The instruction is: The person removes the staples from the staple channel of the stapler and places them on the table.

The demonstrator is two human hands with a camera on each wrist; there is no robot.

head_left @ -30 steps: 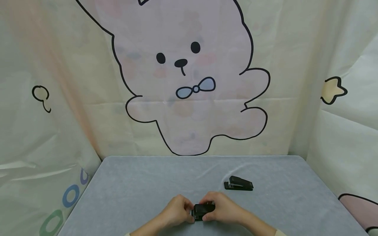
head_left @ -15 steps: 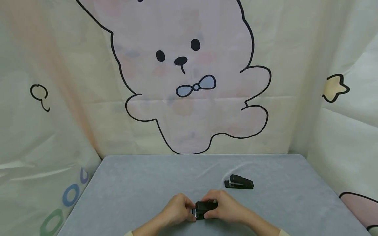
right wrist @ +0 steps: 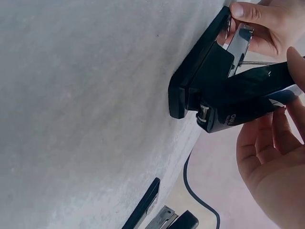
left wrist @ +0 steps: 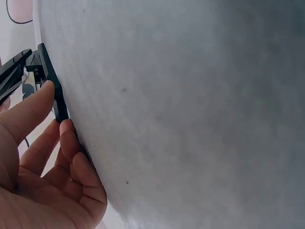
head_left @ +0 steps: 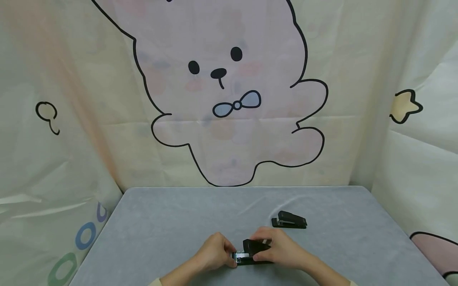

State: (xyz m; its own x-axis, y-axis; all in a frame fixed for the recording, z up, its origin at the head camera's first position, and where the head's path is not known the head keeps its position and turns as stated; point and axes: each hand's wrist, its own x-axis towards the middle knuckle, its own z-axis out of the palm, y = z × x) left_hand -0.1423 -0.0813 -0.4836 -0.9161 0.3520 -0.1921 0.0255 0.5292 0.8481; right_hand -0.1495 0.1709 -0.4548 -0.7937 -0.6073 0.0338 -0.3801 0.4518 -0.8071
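A black stapler (head_left: 251, 246) rests on the grey cloth with its top cover swung up and the silvery staple channel (head_left: 243, 255) showing. My left hand (head_left: 214, 252) pinches the front end of its base; in the left wrist view that base (left wrist: 53, 81) sits between thumb and fingers. My right hand (head_left: 284, 250) grips the raised top cover, which the right wrist view shows as a tilted black cover (right wrist: 248, 93) above the base (right wrist: 193, 71). A thin spring rod (right wrist: 257, 63) runs between channel and cover.
A second black stapler (head_left: 290, 220) lies behind and to the right of the hands. The table (head_left: 171, 210) has a grey cloth over it. Printed curtains (head_left: 118, 167) hang behind and at both sides.
The stapler's top cover has lifted and shifted right with my right hand, exposing the metal channel. My left hand stays at the front of the base.
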